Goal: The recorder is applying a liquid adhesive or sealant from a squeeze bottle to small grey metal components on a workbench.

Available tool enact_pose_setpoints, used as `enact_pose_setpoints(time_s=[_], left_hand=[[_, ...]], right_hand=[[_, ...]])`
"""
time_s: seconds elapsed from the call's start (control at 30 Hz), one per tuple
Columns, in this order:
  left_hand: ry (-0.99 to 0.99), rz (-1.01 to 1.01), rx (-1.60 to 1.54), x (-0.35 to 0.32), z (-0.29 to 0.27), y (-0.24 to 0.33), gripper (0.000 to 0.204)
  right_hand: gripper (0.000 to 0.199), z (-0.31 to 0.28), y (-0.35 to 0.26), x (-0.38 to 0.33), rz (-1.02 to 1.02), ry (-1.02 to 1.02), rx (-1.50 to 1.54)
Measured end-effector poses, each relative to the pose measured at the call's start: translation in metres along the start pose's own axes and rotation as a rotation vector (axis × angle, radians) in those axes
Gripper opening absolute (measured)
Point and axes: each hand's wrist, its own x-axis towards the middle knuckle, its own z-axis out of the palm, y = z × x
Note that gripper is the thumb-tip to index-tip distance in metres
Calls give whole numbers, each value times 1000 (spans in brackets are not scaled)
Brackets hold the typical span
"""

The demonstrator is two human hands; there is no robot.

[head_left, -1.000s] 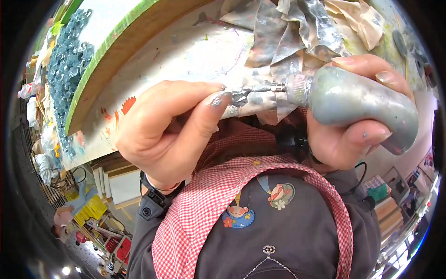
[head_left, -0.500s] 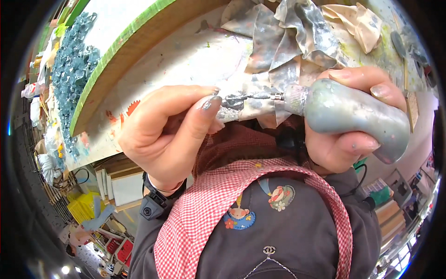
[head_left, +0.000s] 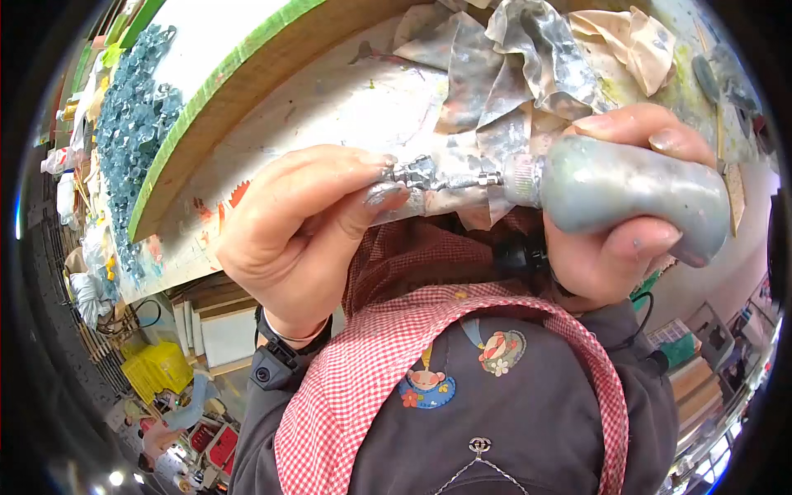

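Note:
My right hand (head_left: 590, 260) is wrapped round a grey, smeared squeeze bottle (head_left: 643, 194), held on its side. Its ribbed collar (head_left: 523, 180) and small metal nozzle (head_left: 488, 178) point left toward my other hand. A short gap lies between the nozzle and the fingertips of my left hand (head_left: 293, 239). Thumb and forefinger are pinched there, both tips stained silver-grey. Whatever they hold is too small to make out against the grey-smeared cloth (head_left: 466, 95) behind.
A curved wooden rim with a green edge (head_left: 216, 82) crosses the paint-stained table (head_left: 330, 99). Beyond it lies a heap of blue-grey translucent chunks (head_left: 136, 124). A crumpled beige cloth (head_left: 631, 45) is at the far right. A yellow crate (head_left: 157, 371) stands below left.
The bottle's base has risen slightly, so it lies more level. My left fingertips have shifted a little right and down, still pinched. In the background at lower left, a person has moved.

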Motion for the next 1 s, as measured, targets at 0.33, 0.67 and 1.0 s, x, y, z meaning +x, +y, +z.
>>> enact_pose_setpoints(time_s=[0.33,0.67,1.0], left_hand=[[-20,49,25,0,-1,-1,22],[-29,43,13,-1,-2,-3,24],[5,42,-110,-4,-3,-1,25]], right_hand=[[57,5,2,0,-12,89,-61],[57,1,15,-4,-194,113,30],[53,0,9,-9,-116,199,167]])
